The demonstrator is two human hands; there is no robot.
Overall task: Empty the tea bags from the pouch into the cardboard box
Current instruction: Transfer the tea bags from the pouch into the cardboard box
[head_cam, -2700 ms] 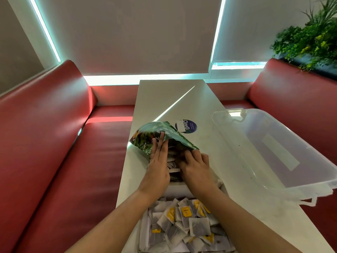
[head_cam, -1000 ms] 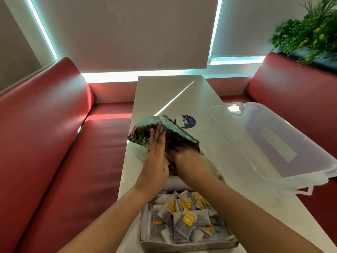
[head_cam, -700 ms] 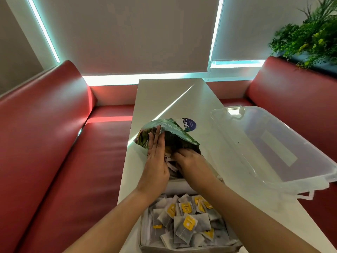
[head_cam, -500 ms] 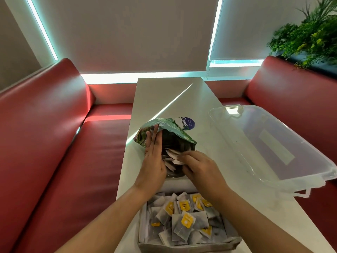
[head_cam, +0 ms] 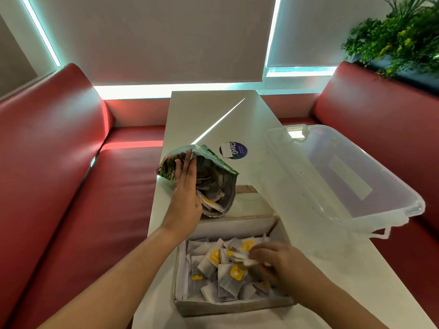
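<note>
Green foil pouch (head_cam: 213, 176) lying tilted on white table (head_cam: 213, 115) at 12 o'clock of cardboard box (head_cam: 228, 307), mouth gaping toward box, tea bags still inside. L hand (head_cam: 185, 198) flat, fingers straight, pressed on pouch's left face. R hand (head_cam: 275, 260) over box at 3 o'clock side, fingers pinched on a few tea bags (head_cam: 228, 269). Box near full w/ grey bags, yellow tags. Clear plastic tub (head_cam: 344, 176) at 2 o'clock of box, round sticker (head_cam: 234, 150) just beyond pouch.
</note>
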